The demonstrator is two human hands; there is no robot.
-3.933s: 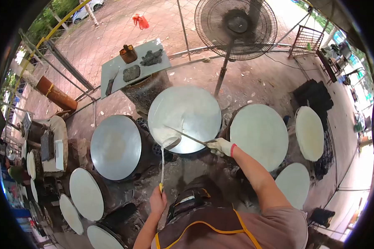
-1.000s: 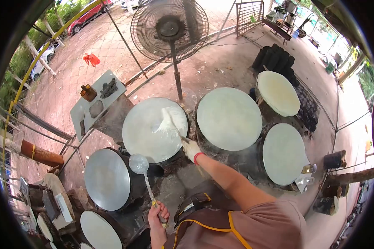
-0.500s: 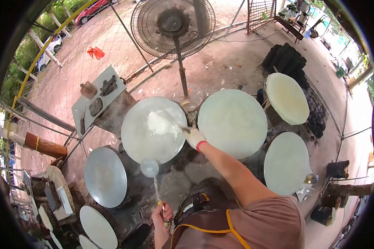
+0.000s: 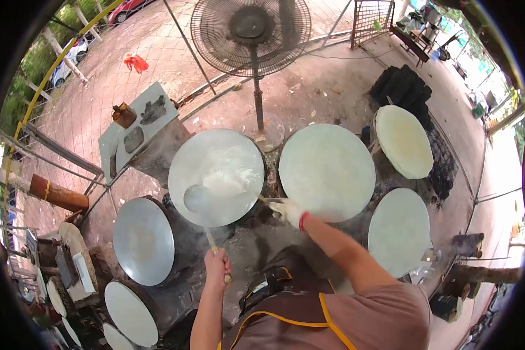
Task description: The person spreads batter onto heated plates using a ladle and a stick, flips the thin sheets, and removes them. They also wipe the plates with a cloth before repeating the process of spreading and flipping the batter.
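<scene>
The ladle [image 4: 197,198] is lying over the left edge of the centre griddle [image 4: 216,175], with a second griddle [image 4: 326,172] sitting just beside it on the right. A fan [image 4: 251,26] is standing behind both, and a bench [image 4: 137,125] is sitting to the rear left, carrying a jar [image 4: 124,115].
</scene>
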